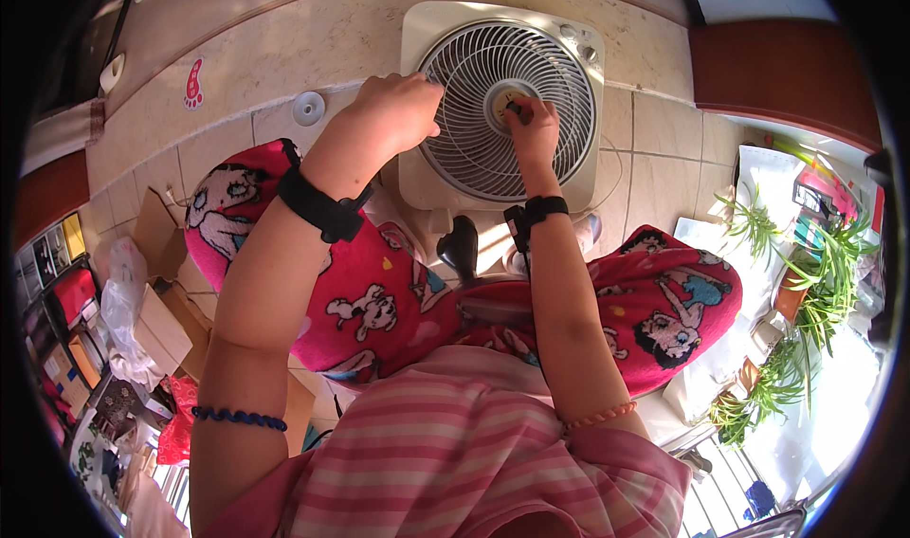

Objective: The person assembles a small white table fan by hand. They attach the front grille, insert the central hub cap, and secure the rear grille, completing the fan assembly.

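A box fan (414,176) with a pale cream square housing lies face up in front of me, its round grille (474,164) uncovered to view. At the grille's left rim, my left hand (398,111) is closed with the fingers curled over; the hand itself hides what they grip, if anything. Over the fan's centre, my right hand (536,138) pinches a small black piece (517,111). That piece sits against the yellowish centre plate (500,106) of the hub. Two control knobs (590,54) show at the housing's upper right corner.
A white round disc (308,109) lies on the floor left of the fan. A thin cord (621,164) curves beside its right edge. Cardboard boxes (171,325) and a plastic bag stand at left; potted plants (820,273) stand at right. My knees flank the fan's near side.
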Available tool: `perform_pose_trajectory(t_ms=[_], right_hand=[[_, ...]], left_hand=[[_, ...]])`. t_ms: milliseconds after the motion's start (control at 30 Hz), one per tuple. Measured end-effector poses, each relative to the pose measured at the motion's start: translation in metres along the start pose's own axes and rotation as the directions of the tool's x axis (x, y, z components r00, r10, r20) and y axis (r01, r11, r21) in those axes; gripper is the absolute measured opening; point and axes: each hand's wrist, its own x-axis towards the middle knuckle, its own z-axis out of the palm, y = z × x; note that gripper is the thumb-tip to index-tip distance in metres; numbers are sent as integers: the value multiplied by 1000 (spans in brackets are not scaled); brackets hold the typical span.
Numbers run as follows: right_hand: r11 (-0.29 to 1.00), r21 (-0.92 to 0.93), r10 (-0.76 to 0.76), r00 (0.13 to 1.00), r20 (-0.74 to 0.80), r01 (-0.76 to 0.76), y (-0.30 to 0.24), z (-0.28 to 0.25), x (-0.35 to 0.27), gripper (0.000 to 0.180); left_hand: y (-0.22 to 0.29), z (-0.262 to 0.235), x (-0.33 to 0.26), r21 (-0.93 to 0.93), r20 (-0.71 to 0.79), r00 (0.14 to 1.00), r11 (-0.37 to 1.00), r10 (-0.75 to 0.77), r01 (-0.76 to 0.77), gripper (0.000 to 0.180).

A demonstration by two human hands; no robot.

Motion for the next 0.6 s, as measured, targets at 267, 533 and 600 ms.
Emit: perform_pose_trajectory(t_ms=[267, 533, 600], right_hand=[[985, -118, -135, 985, -108, 122, -10, 0, -3, 53], [979, -171, -124, 989, -85, 108, -9, 4, -1, 62], [979, -176, -117, 990, -72, 103, -8, 4, 0, 62]], left_hand=[[-3, 1, 0, 19, -2, 1000, 1000, 2, -2, 42], [-3, 0, 5, -17, -6, 1000, 1000, -1, 1, 41], [-3, 0, 9, -25, 16, 1000, 1000, -6, 7, 42]])
